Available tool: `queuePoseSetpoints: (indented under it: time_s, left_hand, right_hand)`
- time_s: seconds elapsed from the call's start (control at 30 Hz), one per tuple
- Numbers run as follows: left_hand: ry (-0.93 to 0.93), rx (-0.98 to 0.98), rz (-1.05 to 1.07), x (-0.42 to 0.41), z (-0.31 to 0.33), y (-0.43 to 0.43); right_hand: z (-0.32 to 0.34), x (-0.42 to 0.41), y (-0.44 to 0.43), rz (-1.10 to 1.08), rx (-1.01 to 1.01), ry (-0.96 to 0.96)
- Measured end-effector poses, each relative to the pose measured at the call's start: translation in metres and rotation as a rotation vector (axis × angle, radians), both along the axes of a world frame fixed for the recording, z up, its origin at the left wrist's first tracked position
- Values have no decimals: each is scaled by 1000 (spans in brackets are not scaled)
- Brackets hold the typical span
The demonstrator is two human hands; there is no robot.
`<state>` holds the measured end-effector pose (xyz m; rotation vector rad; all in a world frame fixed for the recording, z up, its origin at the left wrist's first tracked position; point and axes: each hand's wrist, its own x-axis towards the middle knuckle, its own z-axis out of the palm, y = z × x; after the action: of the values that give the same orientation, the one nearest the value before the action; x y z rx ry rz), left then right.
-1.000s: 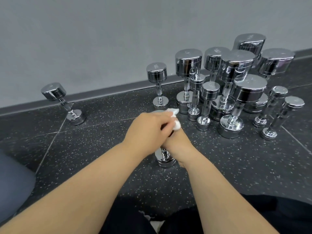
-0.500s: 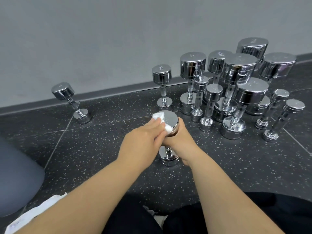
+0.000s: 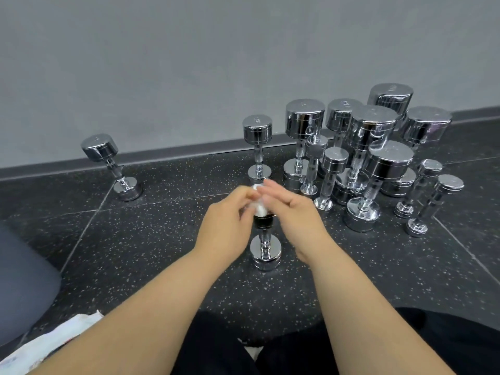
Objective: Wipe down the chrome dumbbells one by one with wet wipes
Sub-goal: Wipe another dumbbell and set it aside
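My left hand (image 3: pixel 227 226) pinches the wet wipe (image 3: pixel 260 210) atop the upright dumbbell (image 3: pixel 265 254). My right hand (image 3: pixel 295 215), fingers straight, touches it from 3 o'clock.

Thirteen shiny chrome dumbbells (image 3: pixel 257 128) are standing on end on one speckled black floor (image 3: pixel 162 239). Four of them are showing as slim, small-headed ones, six as broad, heavy-headed ones, and three as middling ones. One crumpled white wet wipe (image 3: pixel 260 209) is showing. Two bare hands are showing: one left hand (image 3: pixel 226 223) and one right hand (image 3: pixel 296 215). One flat white printed packet (image 3: pixel 54 339) is lying at the lower left, and one rounded grey-blue shape (image 3: pixel 24 280), too cut off to identify, is sitting at the left edge.
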<state>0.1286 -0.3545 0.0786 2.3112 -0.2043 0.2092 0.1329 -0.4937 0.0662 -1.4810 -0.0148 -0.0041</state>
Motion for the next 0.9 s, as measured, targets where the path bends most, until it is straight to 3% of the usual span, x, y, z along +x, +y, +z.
queuePoseSetpoints:
  time_s: [0.17,0.27,0.33,0.5,0.63,0.8,0.9]
  left_hand:
    - [50,-373,100,4,0,-8]
    - [130,-437,129,8,-3,-13]
    - [148,-459,120,12,-5,-15]
    - [140,-430,151,20,-6,-15]
    - [221,-432,157,27,-8,-19]
    - [250,-392,149,28,-8,-24]
    - [260,-410,178,30,-10,-24]
  right_hand:
    - [-9,2,7,-287,-230,-113]
    - [-8,12,7,-314,-549,-259]
    - [-10,16,7,-352,-626,-265]
    - [-10,16,3,-466,-422,-86]
    - [-7,21,5,-398,-256,12]
    - [-26,30,-1,-322,41,417]
    - [-21,28,4,-245,287,411]
